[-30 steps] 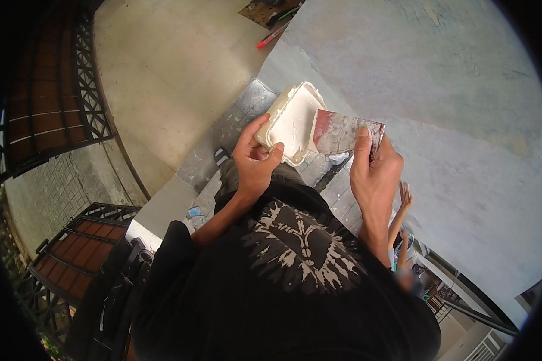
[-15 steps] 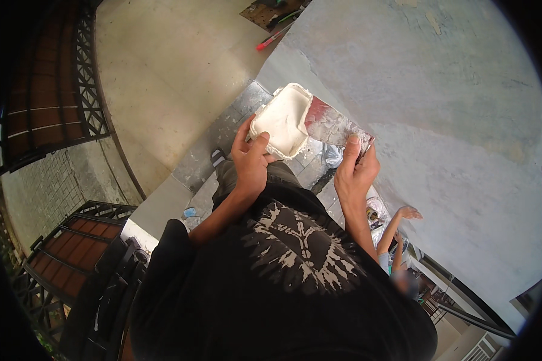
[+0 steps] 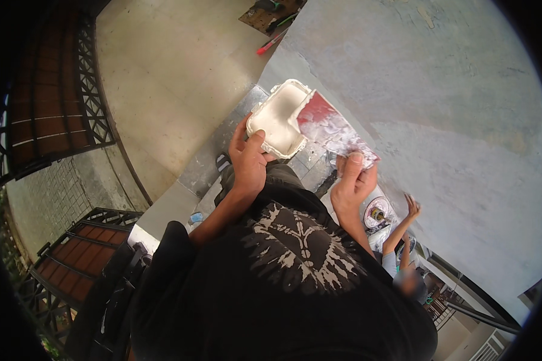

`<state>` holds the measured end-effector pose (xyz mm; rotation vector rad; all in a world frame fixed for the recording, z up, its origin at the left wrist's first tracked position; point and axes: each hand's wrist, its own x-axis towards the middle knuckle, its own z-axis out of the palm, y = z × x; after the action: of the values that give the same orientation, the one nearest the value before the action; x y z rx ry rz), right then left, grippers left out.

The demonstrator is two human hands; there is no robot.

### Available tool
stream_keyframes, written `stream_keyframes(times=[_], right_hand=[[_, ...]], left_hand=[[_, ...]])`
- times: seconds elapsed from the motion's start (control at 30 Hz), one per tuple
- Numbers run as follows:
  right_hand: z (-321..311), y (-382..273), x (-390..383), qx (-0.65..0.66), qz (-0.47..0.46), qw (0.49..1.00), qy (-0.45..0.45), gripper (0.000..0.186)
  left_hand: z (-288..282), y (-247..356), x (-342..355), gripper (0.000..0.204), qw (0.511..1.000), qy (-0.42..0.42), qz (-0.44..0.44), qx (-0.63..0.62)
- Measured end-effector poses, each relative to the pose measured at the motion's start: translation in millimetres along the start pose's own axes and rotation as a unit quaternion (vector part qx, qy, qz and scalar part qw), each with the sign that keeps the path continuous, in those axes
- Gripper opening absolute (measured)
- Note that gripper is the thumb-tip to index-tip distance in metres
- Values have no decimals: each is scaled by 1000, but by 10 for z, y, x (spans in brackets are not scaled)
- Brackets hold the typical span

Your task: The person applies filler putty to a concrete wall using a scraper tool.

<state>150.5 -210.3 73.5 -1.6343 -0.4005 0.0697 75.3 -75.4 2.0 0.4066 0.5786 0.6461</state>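
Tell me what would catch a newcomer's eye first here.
Just above the middle, the left hand holds a pale tub of white paste. Just right of it, the right hand grips a flat red scraper smeared with white. Below, a black shirt with a beige print fills the lower centre.

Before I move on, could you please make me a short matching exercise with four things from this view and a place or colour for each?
Things:
1. Tub
2. Flat scraper
3. Shirt
4. Wall

Places and colours:
A. Black with a pale print
B. Gripped by the right hand
C. Grey, filling much of the picture's right side
D. Held in the left hand

Right pairs: 1-D, 2-B, 3-A, 4-C.
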Motion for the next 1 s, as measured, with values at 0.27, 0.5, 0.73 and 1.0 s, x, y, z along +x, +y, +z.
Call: stream_keyframes(times=[0.27, 0.5, 0.73, 1.0], right_hand=[[-51, 31, 32, -54, -128, 989, -41, 26], [-138, 76, 110, -228, -322, 910, -123, 40], [-188, -25, 116, -259, -305, 894, -201, 50], [-217, -21, 117, -235, -296, 909, -174, 34]], left_hand=[[97, 152, -10, 45, 996, -79, -17, 33], [78, 179, 31, 47, 996, -87, -32, 4], [15, 188, 56, 48, 995, -93, -22, 10], [-36, 167, 38, 50, 995, -104, 0, 2]])
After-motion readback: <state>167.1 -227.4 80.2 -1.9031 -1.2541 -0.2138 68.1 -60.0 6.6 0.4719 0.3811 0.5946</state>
